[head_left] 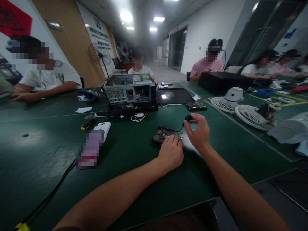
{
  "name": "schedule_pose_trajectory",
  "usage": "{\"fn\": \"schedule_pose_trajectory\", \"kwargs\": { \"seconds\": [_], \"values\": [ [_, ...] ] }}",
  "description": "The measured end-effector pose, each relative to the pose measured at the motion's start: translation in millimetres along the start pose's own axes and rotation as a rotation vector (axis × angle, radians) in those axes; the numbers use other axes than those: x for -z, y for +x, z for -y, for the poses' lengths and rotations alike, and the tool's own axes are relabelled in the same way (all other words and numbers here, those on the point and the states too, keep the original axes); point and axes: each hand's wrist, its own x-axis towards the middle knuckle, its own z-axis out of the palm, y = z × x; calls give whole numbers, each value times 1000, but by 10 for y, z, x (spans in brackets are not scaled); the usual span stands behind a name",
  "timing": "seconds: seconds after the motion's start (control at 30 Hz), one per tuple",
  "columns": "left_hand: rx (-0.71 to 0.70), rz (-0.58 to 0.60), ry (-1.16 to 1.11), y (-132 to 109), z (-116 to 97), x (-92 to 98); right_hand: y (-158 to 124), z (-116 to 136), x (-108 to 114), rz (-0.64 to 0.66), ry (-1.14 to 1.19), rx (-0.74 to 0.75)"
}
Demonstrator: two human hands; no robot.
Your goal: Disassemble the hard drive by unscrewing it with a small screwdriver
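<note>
A dark hard drive [160,134] with a small green circuit board [177,133] at its right end lies on the green table. My left hand [171,150] rests over the near right edge of the drive, fingers bent onto it and holding it. In my right hand [198,130], thumb and fingers pinch the dark handle of a small screwdriver [188,118]. Its shaft slants down to the left, and the tip is at the circuit board. Whether the tip sits in a screw is too small to tell.
An open computer case [130,93] stands behind the drive, beside a black panel [175,96] and another drive [196,106]. A phone [106,128] and a yellow-black screwdriver [88,124] lie left. White fan parts [252,117] are at right. Several people sit around the table.
</note>
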Motion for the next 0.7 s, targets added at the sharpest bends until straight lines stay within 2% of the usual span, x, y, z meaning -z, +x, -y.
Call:
{"fn": "schedule_pose_trajectory", "kwargs": {
  "seconds": [0.33, 0.57, 0.7],
  "values": [
    [0, 5, 1, 0, -2, -11, 6, 16, 1, 21, 68, -1],
    [4, 13, 9, 2, -9, 3, 4, 13, 17, -16, -17, -33],
    [2, 14, 3, 2, -3, 3, 3, 32, 19, 19, 50, -26]
  ]
}}
